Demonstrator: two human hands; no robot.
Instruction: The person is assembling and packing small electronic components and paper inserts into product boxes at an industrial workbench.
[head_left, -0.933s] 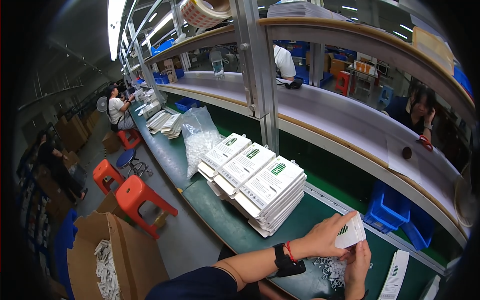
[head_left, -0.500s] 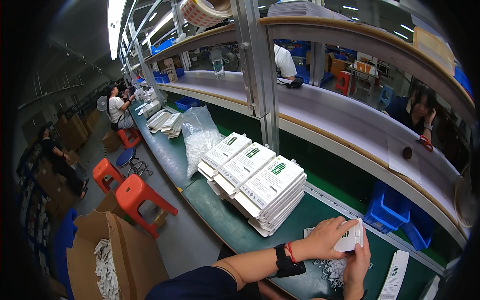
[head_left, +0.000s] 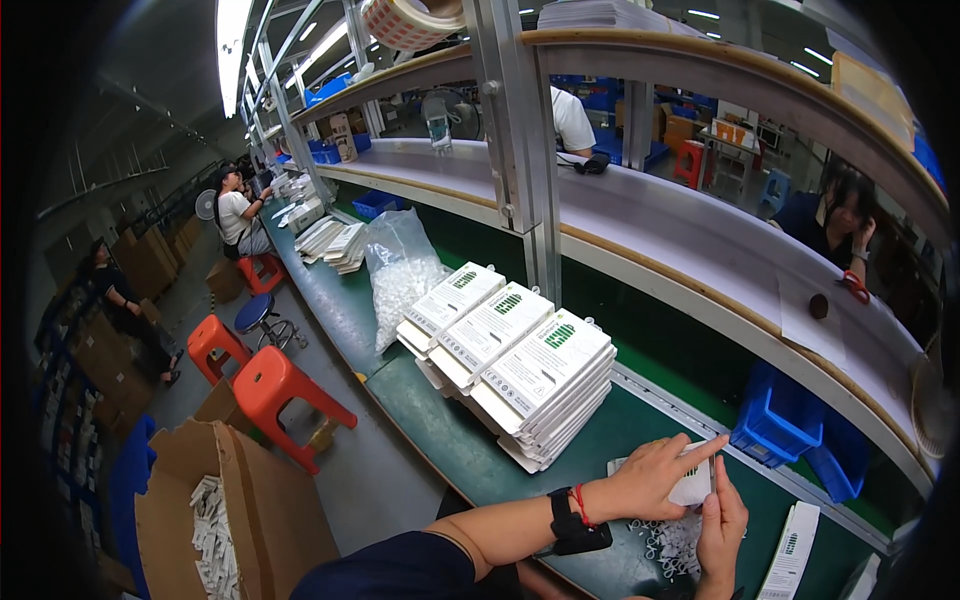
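Observation:
My left hand [head_left: 650,480] lies over a small white box [head_left: 690,488] with green print, its index finger stretched along the top edge. From the other side my right hand [head_left: 722,530] grips the same box, thumb toward me and fingers behind it. Most of the box is covered by the fingers. Beneath the hands, small white plastic loop-shaped pieces [head_left: 675,548] lie scattered on the green tabletop [head_left: 430,415]. Left of the hands rise stacks of flat white cartons [head_left: 545,365]. Another flat white carton [head_left: 790,550] lies to the right.
A clear bag of white pieces [head_left: 405,285] stands behind the stacks. Blue bins [head_left: 775,420] sit under the shelf [head_left: 690,235] at right. Left of the bench are orange stools [head_left: 290,395] and a cardboard box [head_left: 250,500] of white items. A metal post [head_left: 515,130] rises behind the cartons.
My left index finger has straightened out past the box's top edge. My right hand has shifted slightly, with its fingers lower on the box. The stacks have not moved.

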